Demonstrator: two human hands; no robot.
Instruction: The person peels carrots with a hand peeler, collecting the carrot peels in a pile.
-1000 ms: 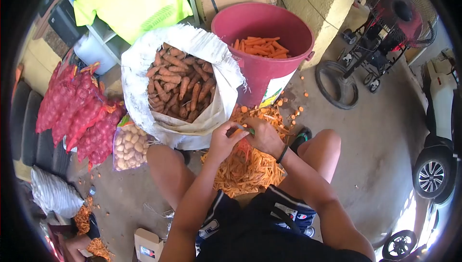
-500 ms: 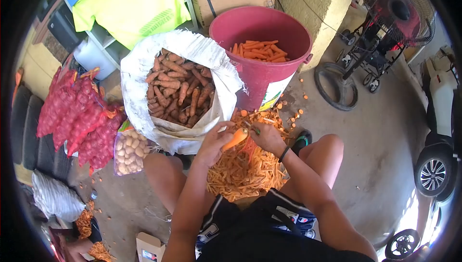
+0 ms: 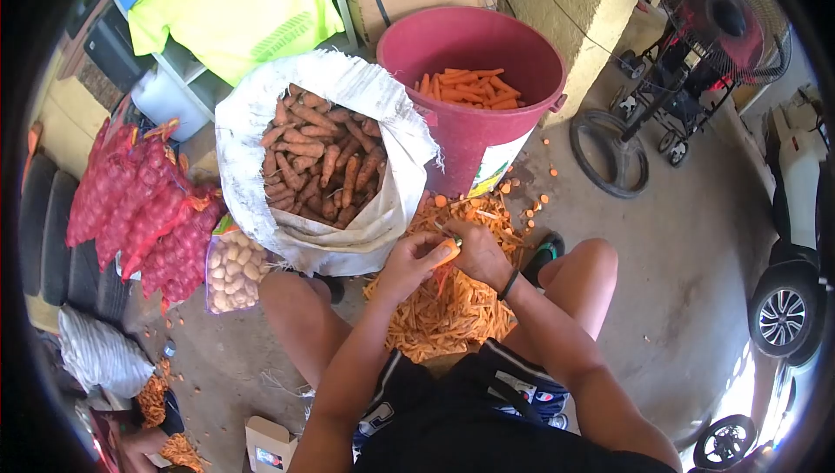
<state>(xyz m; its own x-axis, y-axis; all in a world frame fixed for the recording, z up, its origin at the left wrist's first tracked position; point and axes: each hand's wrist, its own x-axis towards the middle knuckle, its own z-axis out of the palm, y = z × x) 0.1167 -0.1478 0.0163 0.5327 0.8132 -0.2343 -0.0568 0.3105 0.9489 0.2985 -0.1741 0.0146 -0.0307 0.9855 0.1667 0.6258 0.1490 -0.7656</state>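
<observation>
My left hand (image 3: 412, 266) is closed around an orange carrot (image 3: 450, 251), which is mostly covered by the fingers. Right against it, my right hand (image 3: 480, 254) grips a small hand tool (image 3: 457, 241), dark and largely hidden; its kind I cannot tell. Both hands meet above a wide heap of carrot peelings (image 3: 444, 321) between my knees. Just beyond stands a white woven sack (image 3: 404, 138) full of unpeeled carrots (image 3: 330, 156). Beside it, a dark pink bucket (image 3: 470, 34) holds bright peeled carrots (image 3: 470, 88).
Red net bags of onions (image 3: 139, 203) and a bag of potatoes (image 3: 233, 273) lie to the left. Carrot ends dot the floor by the bucket. A fan (image 3: 726, 16) with a round base stands at the right. At lower left, another person's arm (image 3: 139, 449) shows near more peelings.
My hands have drawn together, the left moving right and slightly down. The carrot, plainly visible before, is now mostly covered by fingers.
</observation>
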